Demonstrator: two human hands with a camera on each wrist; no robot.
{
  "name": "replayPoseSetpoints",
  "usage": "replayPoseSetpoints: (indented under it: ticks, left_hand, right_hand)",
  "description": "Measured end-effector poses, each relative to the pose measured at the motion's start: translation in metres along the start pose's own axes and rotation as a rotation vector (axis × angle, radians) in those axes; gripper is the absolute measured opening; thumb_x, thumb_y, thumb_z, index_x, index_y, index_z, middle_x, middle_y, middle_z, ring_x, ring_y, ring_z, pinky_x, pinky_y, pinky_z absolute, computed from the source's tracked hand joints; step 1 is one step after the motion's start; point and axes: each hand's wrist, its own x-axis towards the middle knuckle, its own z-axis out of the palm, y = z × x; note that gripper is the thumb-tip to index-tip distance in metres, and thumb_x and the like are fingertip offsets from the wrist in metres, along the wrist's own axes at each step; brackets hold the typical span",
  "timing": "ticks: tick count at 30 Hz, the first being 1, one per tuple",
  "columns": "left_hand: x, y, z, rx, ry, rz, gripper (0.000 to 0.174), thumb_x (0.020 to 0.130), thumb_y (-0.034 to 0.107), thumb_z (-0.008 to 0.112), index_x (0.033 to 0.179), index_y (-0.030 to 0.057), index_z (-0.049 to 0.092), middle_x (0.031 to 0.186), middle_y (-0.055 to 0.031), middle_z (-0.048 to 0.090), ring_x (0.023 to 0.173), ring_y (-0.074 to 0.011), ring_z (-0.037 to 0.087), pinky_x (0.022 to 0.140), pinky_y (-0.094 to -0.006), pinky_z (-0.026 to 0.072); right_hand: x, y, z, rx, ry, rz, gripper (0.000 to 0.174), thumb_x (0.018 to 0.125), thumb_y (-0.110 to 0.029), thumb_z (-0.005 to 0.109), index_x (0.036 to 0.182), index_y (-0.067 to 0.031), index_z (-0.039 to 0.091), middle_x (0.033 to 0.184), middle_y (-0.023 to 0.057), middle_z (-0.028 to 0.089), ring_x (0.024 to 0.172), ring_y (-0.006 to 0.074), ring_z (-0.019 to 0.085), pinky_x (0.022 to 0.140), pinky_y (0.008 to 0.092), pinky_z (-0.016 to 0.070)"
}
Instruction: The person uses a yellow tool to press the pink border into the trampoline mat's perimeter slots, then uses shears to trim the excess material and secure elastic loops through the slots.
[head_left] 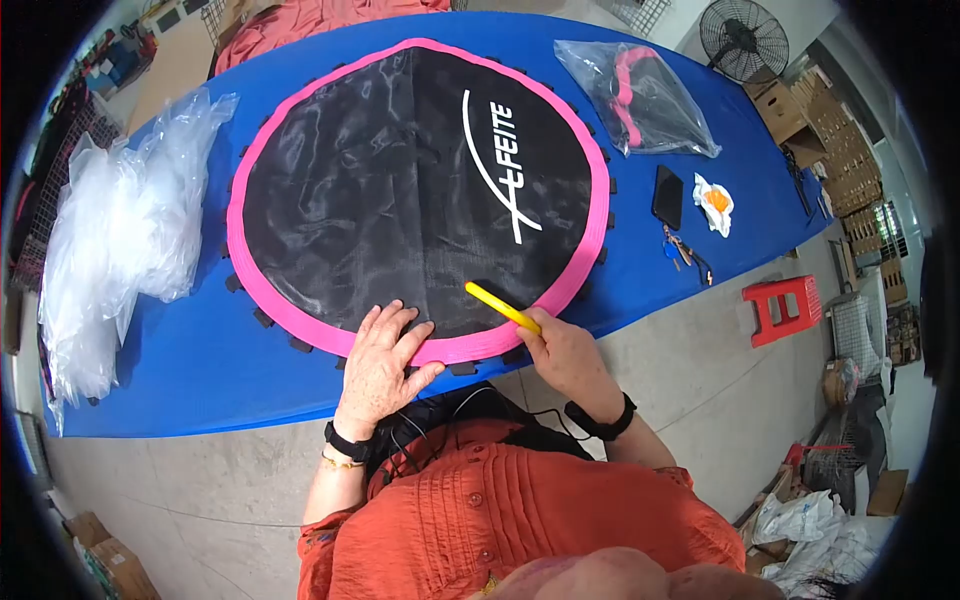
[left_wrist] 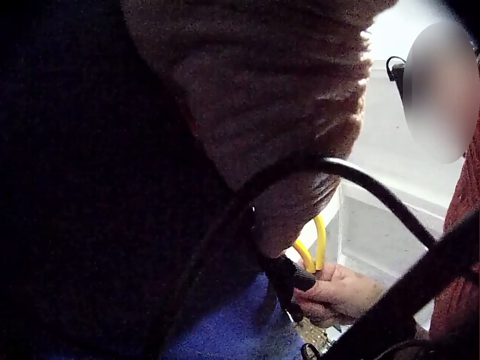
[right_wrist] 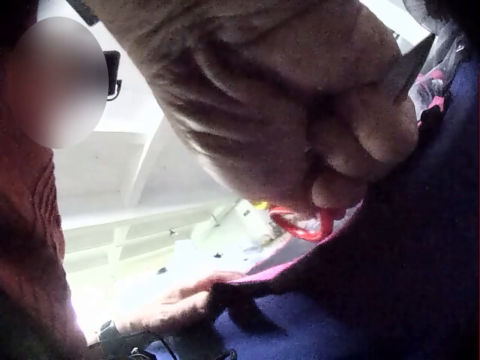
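A round black mat [head_left: 340, 190] with a pink border [head_left: 240, 215] and white lettering lies flat. My left hand [head_left: 380, 365] rests on its near edge, fingers spread over the border and black mesh. To the right, my right hand [head_left: 575, 365] grips a tool whose yellow part [head_left: 500, 305] points up and left over the mat. The left wrist view shows two yellow strips [left_wrist: 321, 244] by the right hand [left_wrist: 345, 292]. In the right wrist view, a grey pointed piece [right_wrist: 415, 69] sticks out past the curled fingers of the right hand [right_wrist: 300, 112]; a red loop [right_wrist: 326, 223] shows below.
On the blue tabletop [head_left: 200, 380], clear plastic [head_left: 130, 220] is heaped at the left. A bagged pink item [head_left: 635, 95], a phone [head_left: 667, 196], keys [head_left: 685, 250] and a crumpled wrapper [head_left: 713, 205] lie at the right. A red stool [head_left: 780, 310] stands on the floor.
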Motion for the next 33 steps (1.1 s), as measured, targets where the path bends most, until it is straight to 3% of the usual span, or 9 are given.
replayPoseSetpoints:
  ticks: [11,16,23,25,29,33]
  left_hand:
    - [0.0000,0.0005,-0.0010,-0.002,-0.014,-0.010,0.062,0.094,0.058,0.079,0.134,0.0103,0.075,0.141,-0.0162,0.067,0.145,-0.0400,0.057,0.126,-0.0597,0.0399]
    - [0.0008,0.0026,-0.0036,0.001,-0.016,-0.021,0.061,0.093,0.055,0.080,0.134,0.0111,0.075,0.143,-0.0151,0.067,0.146,-0.0388,0.056,0.126,-0.0591,0.0396]
    - [0.0000,0.0012,-0.0026,-0.011,-0.013,-0.016,0.060,0.092,0.053,0.082,0.134,0.0116,0.075,0.143,-0.0151,0.067,0.146,-0.0385,0.056,0.126,-0.0584,0.0401]
    - [-0.0003,0.0009,-0.0021,-0.007,-0.004,-0.014,0.060,0.092,0.053,0.082,0.134,0.0116,0.075,0.142,-0.0153,0.067,0.146,-0.0387,0.056,0.126,-0.0584,0.0402]
    - [-0.0005,0.0007,-0.0025,-0.007,0.003,-0.005,0.060,0.092,0.053,0.082,0.134,0.0115,0.075,0.142,-0.0158,0.067,0.146,-0.0391,0.056,0.126,-0.0586,0.0398]
    - [-0.0012,0.0007,-0.0021,-0.005,0.004,-0.002,0.060,0.092,0.053,0.081,0.135,0.0112,0.075,0.142,-0.0160,0.067,0.146,-0.0391,0.055,0.127,-0.0584,0.0391]
  right_hand:
    - [0.0073,0.0056,0.0055,0.097,-0.013,-0.015,0.022,0.110,-0.028,0.066,0.124,-0.0114,0.069,0.088,0.0179,0.075,0.082,0.0424,0.075,0.067,0.0514,0.0563]
    - [0.0072,0.0038,0.0024,0.143,-0.048,0.031,0.031,0.109,-0.030,0.069,0.130,-0.0068,0.069,0.094,0.0223,0.076,0.087,0.0450,0.075,0.072,0.0491,0.0573]
    - [0.0064,0.0021,0.0037,0.155,-0.028,0.029,0.028,0.109,-0.028,0.070,0.128,-0.0073,0.071,0.093,0.0220,0.076,0.086,0.0439,0.075,0.071,0.0476,0.0578]
    - [0.0059,0.0039,0.0059,0.129,-0.035,0.037,0.026,0.109,-0.028,0.067,0.129,-0.0109,0.070,0.098,0.0183,0.078,0.088,0.0425,0.076,0.073,0.0493,0.0598]
    - [0.0050,0.0065,0.0100,0.134,0.013,0.007,0.027,0.109,-0.028,0.070,0.128,-0.0089,0.072,0.092,0.0210,0.076,0.084,0.0429,0.075,0.070,0.0460,0.0579]
    - [0.0047,0.0039,0.0082,0.118,-0.013,0.019,0.026,0.109,-0.027,0.068,0.129,-0.0114,0.071,0.100,0.0181,0.079,0.091,0.0420,0.077,0.074,0.0488,0.0609]
